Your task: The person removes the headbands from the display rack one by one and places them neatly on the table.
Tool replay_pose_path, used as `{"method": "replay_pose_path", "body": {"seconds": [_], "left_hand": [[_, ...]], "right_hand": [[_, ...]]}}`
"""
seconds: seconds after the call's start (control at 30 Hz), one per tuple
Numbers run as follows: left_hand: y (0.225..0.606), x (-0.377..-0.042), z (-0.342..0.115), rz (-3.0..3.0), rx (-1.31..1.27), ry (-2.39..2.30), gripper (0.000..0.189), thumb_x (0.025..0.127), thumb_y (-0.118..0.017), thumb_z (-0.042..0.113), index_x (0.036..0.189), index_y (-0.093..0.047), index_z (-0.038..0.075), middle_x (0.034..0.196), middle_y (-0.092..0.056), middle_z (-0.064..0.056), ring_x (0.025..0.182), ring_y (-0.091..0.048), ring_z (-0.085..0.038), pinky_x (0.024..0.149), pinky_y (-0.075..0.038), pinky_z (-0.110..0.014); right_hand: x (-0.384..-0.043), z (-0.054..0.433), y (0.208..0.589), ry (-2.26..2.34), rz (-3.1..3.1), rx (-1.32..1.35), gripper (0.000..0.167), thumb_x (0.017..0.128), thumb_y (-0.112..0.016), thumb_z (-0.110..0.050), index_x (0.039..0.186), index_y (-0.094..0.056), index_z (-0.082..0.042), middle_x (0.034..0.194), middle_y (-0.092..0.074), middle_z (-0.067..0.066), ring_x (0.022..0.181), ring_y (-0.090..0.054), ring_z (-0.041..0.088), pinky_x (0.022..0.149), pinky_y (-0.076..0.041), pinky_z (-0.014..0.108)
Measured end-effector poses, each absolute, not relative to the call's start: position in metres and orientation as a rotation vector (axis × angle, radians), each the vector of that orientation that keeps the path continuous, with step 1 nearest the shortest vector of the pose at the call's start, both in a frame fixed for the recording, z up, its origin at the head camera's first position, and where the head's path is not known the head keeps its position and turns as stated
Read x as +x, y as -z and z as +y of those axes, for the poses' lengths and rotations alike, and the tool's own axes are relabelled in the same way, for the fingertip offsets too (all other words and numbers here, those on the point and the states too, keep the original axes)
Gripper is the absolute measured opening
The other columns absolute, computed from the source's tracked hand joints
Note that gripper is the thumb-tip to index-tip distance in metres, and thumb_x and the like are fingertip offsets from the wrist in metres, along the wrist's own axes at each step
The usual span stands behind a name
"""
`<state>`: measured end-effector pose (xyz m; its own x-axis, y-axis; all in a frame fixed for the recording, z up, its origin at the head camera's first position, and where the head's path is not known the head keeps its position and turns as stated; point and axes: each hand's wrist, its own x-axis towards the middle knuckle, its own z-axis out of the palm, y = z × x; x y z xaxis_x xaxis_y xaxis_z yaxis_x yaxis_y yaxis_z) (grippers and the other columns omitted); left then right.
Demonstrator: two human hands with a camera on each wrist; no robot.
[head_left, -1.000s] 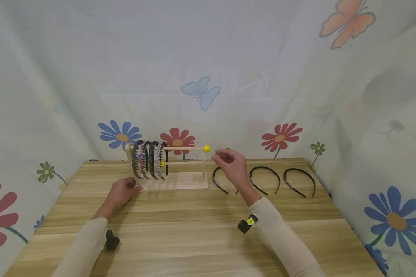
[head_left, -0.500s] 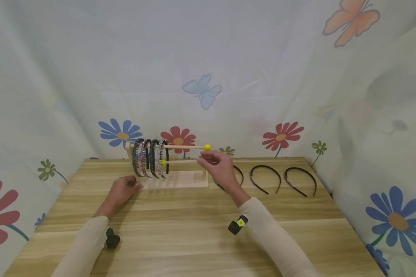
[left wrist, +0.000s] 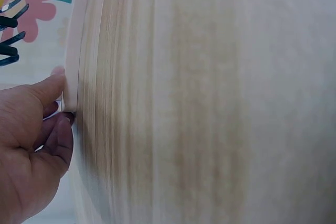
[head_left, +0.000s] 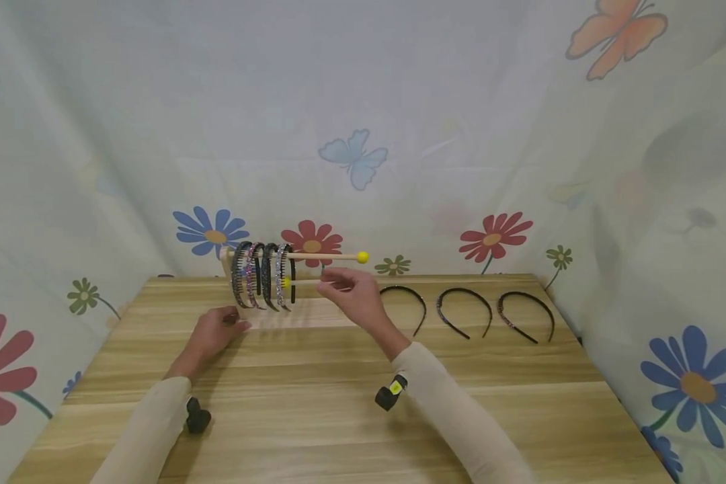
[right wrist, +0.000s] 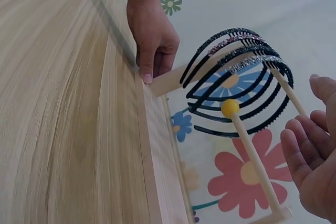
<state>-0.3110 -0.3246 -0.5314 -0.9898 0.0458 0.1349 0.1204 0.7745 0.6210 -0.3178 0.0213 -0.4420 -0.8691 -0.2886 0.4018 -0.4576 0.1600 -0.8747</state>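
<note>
A wooden headband stand (head_left: pixel 311 314) has two rods tipped with yellow balls. Several glittery toothed headbands (head_left: pixel 269 277) hang side by side on its upper rod (head_left: pixel 333 256), close to the left upright. At the base's left end, my left hand (head_left: pixel 213 334) grips the corner; the left wrist view shows the thumb along the base edge (left wrist: pixel 72 77) and the fingers bent beside it. My right hand (head_left: pixel 353 294) is held in front of the stand, below the upper rod, fingers loosely bent and holding nothing. In the right wrist view its palm and fingers (right wrist: pixel 310 145) face the hanging headbands.
Three more headbands lie on the wood-grain table to the right: one (head_left: pixel 422 309) partly behind my right hand, one in the middle (head_left: pixel 440 316), and one at the far right (head_left: pixel 508 323). A flower-printed cloth (head_left: pixel 351 87) hangs behind the table.
My right hand has moved left, from beyond the rod's yellow tip to in front of the stand, uncovering more of the nearest lying headband. The left hand stays at the base corner.
</note>
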Motion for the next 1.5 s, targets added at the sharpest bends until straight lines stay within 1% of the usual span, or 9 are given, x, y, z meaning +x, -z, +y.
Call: {"method": "replay_pose_path", "body": {"seconds": [0.07,0.3,0.47,0.57,0.73,0.87,1.13,1.27,1.5], "left_hand": [[0.532,-0.311,-0.325,-2.853,-0.129,1.013,0.047,0.098,-0.071,0.026,0.126,-0.064,-0.01,0.122,-0.067,-0.03,0.113,-0.065,-0.045,0.096,-0.053,-0.058],[0.535,-0.312,-0.327,-2.849,-0.137,1.001,0.044,0.098,-0.071,0.025,0.125,-0.064,-0.009,0.121,-0.068,-0.029,0.112,-0.066,-0.043,0.096,-0.053,-0.057],[0.534,-0.312,-0.327,-2.837,-0.141,0.998,0.036,0.098,-0.072,0.025,0.116,-0.068,-0.006,0.117,-0.07,-0.027,0.109,-0.067,-0.042,0.095,-0.053,-0.057],[0.533,-0.311,-0.327,-2.834,-0.151,0.994,0.034,0.097,-0.072,0.025,0.112,-0.069,-0.005,0.115,-0.07,-0.027,0.108,-0.067,-0.042,0.094,-0.054,-0.057],[0.532,-0.311,-0.326,-2.823,-0.157,0.988,0.034,0.097,-0.073,0.024,0.113,-0.069,-0.006,0.114,-0.071,-0.027,0.108,-0.067,-0.042,0.093,-0.054,-0.057],[0.532,-0.311,-0.327,-2.82,-0.155,0.993,0.037,0.097,-0.073,0.023,0.117,-0.068,-0.007,0.116,-0.07,-0.028,0.11,-0.067,-0.043,0.095,-0.053,-0.058],[0.534,-0.312,-0.327,-2.823,-0.155,0.997,0.045,0.097,-0.072,0.025,0.125,-0.065,-0.009,0.121,-0.068,-0.029,0.111,-0.066,-0.044,0.095,-0.053,-0.057],[0.534,-0.312,-0.326,-2.82,-0.162,0.995,0.044,0.098,-0.072,0.025,0.125,-0.065,-0.009,0.12,-0.068,-0.029,0.111,-0.066,-0.045,0.096,-0.053,-0.058],[0.532,-0.311,-0.325,-2.821,-0.151,0.999,0.037,0.097,-0.073,0.023,0.118,-0.068,-0.007,0.117,-0.07,-0.029,0.11,-0.067,-0.043,0.095,-0.054,-0.057]], "right_hand": [[-0.317,0.015,0.441,-1.806,-2.301,0.736,0.033,0.093,-0.077,-0.027,0.124,-0.074,-0.016,0.113,-0.076,0.0,0.098,-0.072,0.015,0.082,-0.06,0.031],[-0.317,-0.005,0.433,-1.78,-2.377,0.726,0.035,0.092,-0.077,-0.038,0.121,-0.075,-0.019,0.111,-0.076,-0.005,0.096,-0.07,0.01,0.081,-0.059,0.029],[-0.32,-0.017,0.434,-1.778,-2.38,0.736,0.04,0.091,-0.078,-0.042,0.122,-0.075,-0.017,0.111,-0.075,-0.006,0.096,-0.069,0.008,0.081,-0.059,0.028],[-0.322,-0.024,0.436,-1.813,-2.361,0.753,0.039,0.091,-0.078,-0.041,0.121,-0.075,-0.015,0.11,-0.075,-0.006,0.095,-0.07,0.009,0.08,-0.059,0.028],[-0.323,-0.034,0.438,-1.887,-2.332,0.79,0.039,0.092,-0.078,-0.036,0.122,-0.074,-0.012,0.108,-0.076,-0.003,0.094,-0.07,0.008,0.079,-0.059,0.026],[-0.322,-0.041,0.44,-1.926,-2.318,0.804,0.041,0.092,-0.078,-0.036,0.124,-0.073,-0.011,0.11,-0.076,-0.003,0.094,-0.07,0.007,0.08,-0.059,0.025],[-0.319,-0.048,0.44,-1.927,-2.378,0.754,0.041,0.092,-0.077,-0.037,0.124,-0.072,-0.013,0.109,-0.074,-0.005,0.095,-0.069,0.004,0.079,-0.058,0.024],[-0.317,-0.051,0.44,-1.918,-2.387,0.749,0.042,0.093,-0.077,-0.036,0.126,-0.071,-0.011,0.111,-0.074,-0.002,0.097,-0.069,0.005,0.08,-0.058,0.024],[-0.315,-0.056,0.439,-1.931,-2.412,0.696,0.044,0.093,-0.078,-0.032,0.128,-0.069,-0.008,0.115,-0.074,0.002,0.099,-0.069,0.008,0.081,-0.058,0.024]]}}
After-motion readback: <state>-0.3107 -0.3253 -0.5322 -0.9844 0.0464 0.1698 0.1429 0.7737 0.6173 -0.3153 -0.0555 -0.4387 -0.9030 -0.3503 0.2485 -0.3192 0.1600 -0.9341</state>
